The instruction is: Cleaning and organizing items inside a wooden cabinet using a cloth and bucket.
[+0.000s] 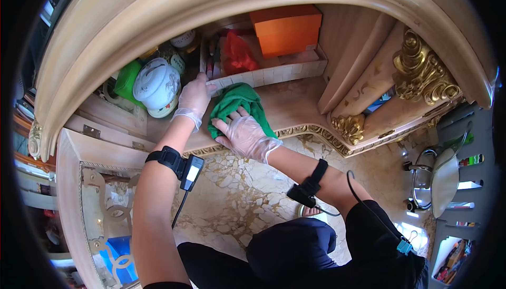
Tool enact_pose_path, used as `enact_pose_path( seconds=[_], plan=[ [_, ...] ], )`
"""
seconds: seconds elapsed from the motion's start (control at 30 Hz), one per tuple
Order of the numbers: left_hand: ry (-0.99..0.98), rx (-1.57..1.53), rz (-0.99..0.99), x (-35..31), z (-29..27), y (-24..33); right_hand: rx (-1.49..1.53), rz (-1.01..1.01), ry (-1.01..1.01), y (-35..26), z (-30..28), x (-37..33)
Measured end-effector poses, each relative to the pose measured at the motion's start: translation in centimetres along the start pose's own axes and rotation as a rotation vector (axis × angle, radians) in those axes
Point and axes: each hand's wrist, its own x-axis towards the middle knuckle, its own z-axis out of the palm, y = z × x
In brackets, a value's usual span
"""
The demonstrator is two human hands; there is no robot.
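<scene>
Both hands reach into a low cabinet and wear clear plastic gloves. My left hand [195,96] is closed on the near left corner of a shallow whitish box [269,75]. In that box stand an orange box [289,30] and a red plastic bag [238,52], with some slim tubes at its left end. My right hand [245,133] presses a bunched green cloth [243,97] onto the cabinet shelf [298,102], fingers bent over it. Just left of my left hand sits a white lidded pot [157,84] with a floral pattern.
A bright green item [126,82] and several jars [182,40] crowd the shelf's left side. An open cabinet door [71,183] stands at the left. Gilded columns [369,96] edge the right. Farther right, a metal pan [445,183] hangs by a grey rack. The floor is marble-patterned.
</scene>
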Motion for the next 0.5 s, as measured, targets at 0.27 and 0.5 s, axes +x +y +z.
enact_pose_path(
  seconds=[0.27,0.5],
  plan=[
    [0.041,-0.063,-0.042,1.2,-4.5,1.3,-0.268,0.335,0.112,2.5,-3.2,-2.8],
    [0.046,-0.058,-0.031,2.5,-4.4,1.7,-0.061,-0.12,0.055,2.4,2.7,2.9]
  ],
)
